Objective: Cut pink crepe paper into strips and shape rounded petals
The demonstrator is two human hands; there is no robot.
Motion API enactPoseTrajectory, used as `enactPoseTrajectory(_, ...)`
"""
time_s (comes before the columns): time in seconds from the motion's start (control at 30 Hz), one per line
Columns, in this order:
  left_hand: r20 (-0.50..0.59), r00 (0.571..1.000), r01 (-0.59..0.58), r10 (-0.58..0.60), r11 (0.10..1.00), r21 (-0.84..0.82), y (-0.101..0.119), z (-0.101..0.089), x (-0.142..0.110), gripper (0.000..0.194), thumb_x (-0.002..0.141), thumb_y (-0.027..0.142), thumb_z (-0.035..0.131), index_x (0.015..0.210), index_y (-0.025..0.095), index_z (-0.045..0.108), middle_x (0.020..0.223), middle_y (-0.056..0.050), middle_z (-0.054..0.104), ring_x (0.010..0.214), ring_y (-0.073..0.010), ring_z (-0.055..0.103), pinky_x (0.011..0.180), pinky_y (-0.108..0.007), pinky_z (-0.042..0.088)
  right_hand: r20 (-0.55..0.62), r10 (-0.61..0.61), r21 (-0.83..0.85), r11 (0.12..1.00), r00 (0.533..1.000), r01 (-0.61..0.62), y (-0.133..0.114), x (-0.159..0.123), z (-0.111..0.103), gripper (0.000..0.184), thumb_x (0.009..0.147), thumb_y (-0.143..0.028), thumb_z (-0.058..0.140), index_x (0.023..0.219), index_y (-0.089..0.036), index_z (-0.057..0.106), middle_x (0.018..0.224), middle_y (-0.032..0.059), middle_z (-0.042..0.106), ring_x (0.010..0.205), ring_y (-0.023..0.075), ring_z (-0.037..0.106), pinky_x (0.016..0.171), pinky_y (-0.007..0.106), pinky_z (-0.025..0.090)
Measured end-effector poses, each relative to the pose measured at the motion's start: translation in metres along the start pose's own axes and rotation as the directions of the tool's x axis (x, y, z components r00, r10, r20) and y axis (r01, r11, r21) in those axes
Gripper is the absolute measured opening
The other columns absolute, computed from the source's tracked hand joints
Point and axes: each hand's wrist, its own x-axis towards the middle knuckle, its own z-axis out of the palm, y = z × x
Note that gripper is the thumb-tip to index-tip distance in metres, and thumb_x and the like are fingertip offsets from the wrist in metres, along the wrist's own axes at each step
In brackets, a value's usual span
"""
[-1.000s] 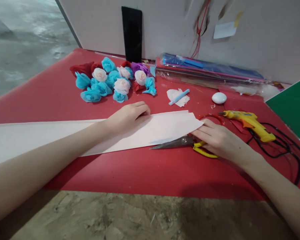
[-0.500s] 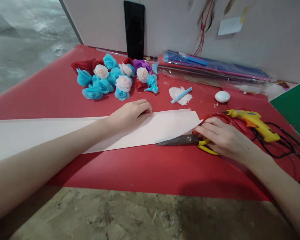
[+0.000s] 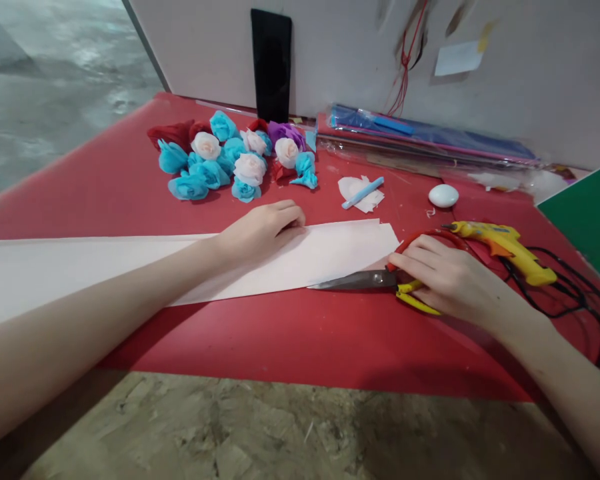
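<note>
A long strip of pale pink crepe paper [image 3: 330,257] lies across the red table cover [image 3: 290,333]. My left hand [image 3: 260,230] rests on the strip with its fingers curled down, pressing the paper flat. My right hand [image 3: 447,277] lies over the red and yellow handles of a pair of scissors [image 3: 365,281], fingers closed round them. The scissor blades lie shut on the cover, pointing left just below the strip's right end.
A heap of blue, white, red and purple paper roses [image 3: 230,160] sits at the back. A yellow glue gun [image 3: 503,248] with black cord lies right of the scissors. Paper scraps with a blue stick [image 3: 363,192], a white oval [image 3: 443,195], wrapped paper sheets [image 3: 430,140], a black phone [image 3: 271,63].
My right hand has slid off the paper's right end and closed over the scissor handles. My left hand stays on the strip.
</note>
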Motion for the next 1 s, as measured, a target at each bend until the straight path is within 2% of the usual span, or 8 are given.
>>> enactPoseTrajectory(0.17, -0.008, 1.000, -0.005, 0.005, 1.000, 0.002, 0.000, 0.000, 0.000, 0.016, 0.085, 0.023, 0.040, 0.080, 0.017, 0.053, 0.081, -0.005, 0.057, 0.073, -0.0178, 0.055, 0.066, -0.026, 0.041, 0.101, 0.051, -0.027, 0.998, 0.994, -0.049, -0.004, 0.002, -0.001, 0.029, 0.074, -0.010, 0.046, 0.101, -0.005, 0.056, 0.087, 0.0157, 0.058, 0.081, 0.0264, 0.050, 0.064, 0.033, 0.045)
enactPoseTrajectory(0.3, -0.011, 1.000, -0.009, 0.009, 1.000, 0.010, 0.000, 0.000, 0.000, 0.015, 0.085, 0.022, 0.040, 0.080, 0.017, 0.053, 0.081, -0.005, 0.057, 0.071, -0.0168, 0.055, 0.065, -0.025, 0.041, 0.114, 0.076, -0.012, 0.997, 0.991, -0.075, -0.007, 0.005, -0.003, 0.030, 0.074, -0.012, 0.048, 0.101, -0.003, 0.056, 0.089, 0.0174, 0.058, 0.080, 0.0268, 0.052, 0.067, 0.035, 0.045)
enactPoseTrajectory(0.57, -0.019, 1.000, -0.017, 0.017, 1.000, 0.005, 0.001, 0.001, 0.000, 0.015, 0.085, 0.023, 0.040, 0.079, 0.017, 0.052, 0.080, -0.004, 0.056, 0.070, -0.0160, 0.055, 0.064, -0.025, 0.041, 0.136, 0.124, 0.082, 0.987, 0.983, -0.136, -0.013, 0.011, -0.002, 0.031, 0.070, -0.009, 0.047, 0.100, -0.007, 0.055, 0.085, 0.0133, 0.058, 0.075, 0.0253, 0.054, 0.065, 0.035, 0.046)
enactPoseTrajectory(1.0, -0.022, 1.000, -0.020, 0.020, 1.000, -0.002, 0.001, 0.000, 0.000, 0.015, 0.086, 0.024, 0.040, 0.078, 0.017, 0.051, 0.078, -0.003, 0.057, 0.072, -0.0166, 0.056, 0.065, -0.026, 0.041, 0.063, 0.080, 0.033, 0.996, 0.995, -0.082, -0.019, 0.022, 0.006, 0.030, 0.069, -0.009, 0.044, 0.097, -0.005, 0.055, 0.083, 0.0154, 0.058, 0.072, 0.0256, 0.054, 0.061, 0.035, 0.048)
